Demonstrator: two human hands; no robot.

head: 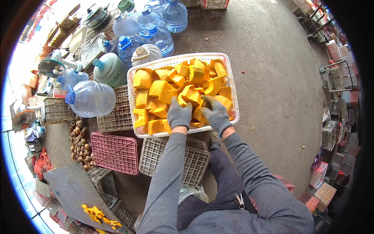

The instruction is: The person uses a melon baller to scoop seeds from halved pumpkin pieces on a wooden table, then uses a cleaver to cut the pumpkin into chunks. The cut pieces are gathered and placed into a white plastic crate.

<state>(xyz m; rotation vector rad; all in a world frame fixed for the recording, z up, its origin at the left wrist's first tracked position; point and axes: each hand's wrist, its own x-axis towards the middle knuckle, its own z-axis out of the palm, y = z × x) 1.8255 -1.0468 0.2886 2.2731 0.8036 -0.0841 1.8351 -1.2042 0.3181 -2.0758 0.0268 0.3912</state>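
Note:
A white plastic basket full of cut orange pumpkin chunks stands before me. My left hand, in a grey knit glove, lies over the near middle of the pile with thumb and fingers against the chunks. Just to its right my right hand, gloved alike, has its fingers curled at a chunk near the basket's near right part. Whether either hand grips a piece is hard to tell, as the fingertips are partly hidden among the pumpkin.
Large plastic water bottles crowd the upper left. Crates lie left of and below the basket, near a red crate and a heap of onions. Pumpkin scraps lie on a grey board. A hand cart stands far right.

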